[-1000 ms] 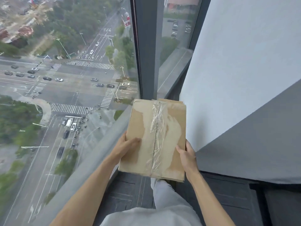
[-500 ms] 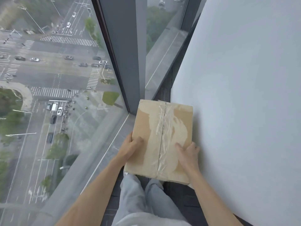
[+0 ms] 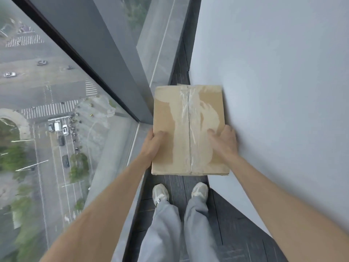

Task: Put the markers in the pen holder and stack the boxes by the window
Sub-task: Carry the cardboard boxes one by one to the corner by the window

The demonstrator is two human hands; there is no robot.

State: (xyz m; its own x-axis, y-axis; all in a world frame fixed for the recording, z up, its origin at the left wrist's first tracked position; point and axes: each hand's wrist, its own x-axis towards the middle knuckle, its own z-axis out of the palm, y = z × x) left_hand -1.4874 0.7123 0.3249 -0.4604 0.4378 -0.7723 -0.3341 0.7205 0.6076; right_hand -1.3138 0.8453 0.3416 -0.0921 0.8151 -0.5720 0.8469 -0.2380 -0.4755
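Now the box (image 3: pixel 188 129) is low in the narrow gap between the window (image 3: pixel 56 110) and the wall (image 3: pixel 273 91), above the floor (image 3: pixel 222 214). I cannot tell if it rests on another box. Both hands hold its near end. The left hand (image 3: pixel 154 143) wraps the left edge, thumb on top. The right hand (image 3: pixel 224 141) presses on top by the right edge, right beside the wall. That hand could scrape the wall and slip. Then the box could tip and fall near the shoes (image 3: pixel 160 192).

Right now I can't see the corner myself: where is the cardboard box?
In the head view, the cardboard box sits centre frame, held by the left hand and right hand, between the window frame and the white wall.
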